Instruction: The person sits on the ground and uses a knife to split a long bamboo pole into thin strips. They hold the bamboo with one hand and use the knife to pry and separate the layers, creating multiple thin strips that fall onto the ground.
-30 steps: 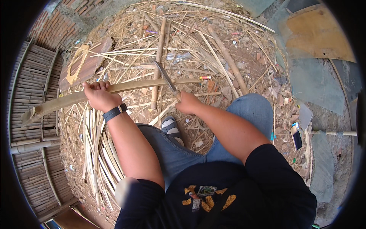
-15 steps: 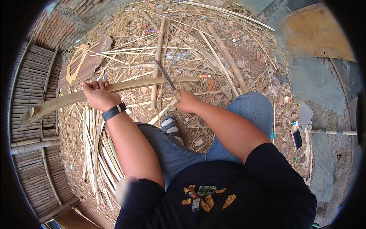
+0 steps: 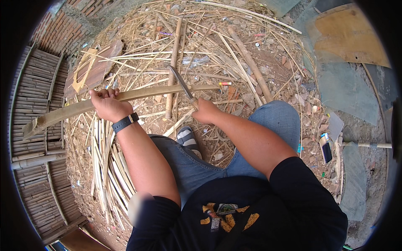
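Observation:
A long split bamboo strip [image 3: 144, 93] runs across in front of me, its thick end out to the left. My left hand [image 3: 109, 103] is closed round it from below, fingertips curling over its far edge. In my right hand [image 3: 205, 111] is the handle of a knife, gripped with the fingers wrapped round it. The knife's dark curved blade [image 3: 180, 79] slants up and left, crossing the strip near its thin right end. Whether the edge bites into the bamboo I cannot tell.
A bundle of split bamboo strips [image 3: 111, 167] lies by my left leg. Two bamboo poles, one nearer [image 3: 173, 67] and one to the right [image 3: 250, 62], rest on the littered ground. A phone [image 3: 326, 151] is at the right. A bamboo slat wall [image 3: 35, 100] stands left.

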Demonstrator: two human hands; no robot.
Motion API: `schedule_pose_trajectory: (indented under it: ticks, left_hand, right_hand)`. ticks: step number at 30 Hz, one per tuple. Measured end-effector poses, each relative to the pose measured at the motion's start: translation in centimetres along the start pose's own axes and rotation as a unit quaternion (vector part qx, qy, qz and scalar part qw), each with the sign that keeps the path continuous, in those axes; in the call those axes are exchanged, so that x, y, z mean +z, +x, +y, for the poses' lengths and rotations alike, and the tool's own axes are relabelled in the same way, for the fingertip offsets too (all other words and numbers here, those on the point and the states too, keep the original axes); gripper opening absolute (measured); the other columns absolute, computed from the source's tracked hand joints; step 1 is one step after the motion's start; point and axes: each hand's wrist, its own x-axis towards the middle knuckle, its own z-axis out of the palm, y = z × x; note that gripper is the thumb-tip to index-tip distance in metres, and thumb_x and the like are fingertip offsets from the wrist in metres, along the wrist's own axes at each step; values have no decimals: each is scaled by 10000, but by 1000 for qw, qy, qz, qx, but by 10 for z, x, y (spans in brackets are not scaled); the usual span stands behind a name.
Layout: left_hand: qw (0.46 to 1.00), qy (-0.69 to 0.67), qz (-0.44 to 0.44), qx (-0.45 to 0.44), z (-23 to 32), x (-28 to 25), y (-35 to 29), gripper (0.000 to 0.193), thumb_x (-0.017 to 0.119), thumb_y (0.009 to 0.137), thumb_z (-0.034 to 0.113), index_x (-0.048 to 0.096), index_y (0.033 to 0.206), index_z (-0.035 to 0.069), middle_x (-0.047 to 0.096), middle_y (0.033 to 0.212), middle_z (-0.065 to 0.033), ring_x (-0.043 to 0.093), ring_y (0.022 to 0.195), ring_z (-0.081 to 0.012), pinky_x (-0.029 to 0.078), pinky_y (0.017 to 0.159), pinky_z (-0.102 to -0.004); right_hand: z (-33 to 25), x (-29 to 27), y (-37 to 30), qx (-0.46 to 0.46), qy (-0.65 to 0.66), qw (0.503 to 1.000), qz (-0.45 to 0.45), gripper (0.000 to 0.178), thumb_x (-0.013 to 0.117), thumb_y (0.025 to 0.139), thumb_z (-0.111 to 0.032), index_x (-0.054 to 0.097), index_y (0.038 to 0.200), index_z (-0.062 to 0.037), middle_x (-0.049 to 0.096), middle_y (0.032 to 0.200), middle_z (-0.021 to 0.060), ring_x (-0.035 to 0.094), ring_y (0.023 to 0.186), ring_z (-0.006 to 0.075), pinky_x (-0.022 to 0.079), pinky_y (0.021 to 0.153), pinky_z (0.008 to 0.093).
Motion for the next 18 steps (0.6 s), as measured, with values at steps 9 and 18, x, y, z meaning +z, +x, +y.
schedule_pose_trajectory:
  ticks: [9,18]
  left_hand:
    - [1000,3,-1,-3,-1,0,0,317,532,985,275,409,738,118,357,652,14,337,543,-112,336,516,-289]
    - [1000,-6,-7,-6,-1,0,-1,318,527,991,275,407,743,116,349,658,13,330,542,-114,340,513,-287]
  right_hand:
    - [-6,-7,-5,19,15,1000,-19,559,677,779,-252,502,1173,103,631,1094,303,637,1027,400,510,898,430]
    - [-6,-8,-5,33,22,999,-32,569,674,777,-243,498,1188,110,620,1133,308,618,1082,404,498,933,431]
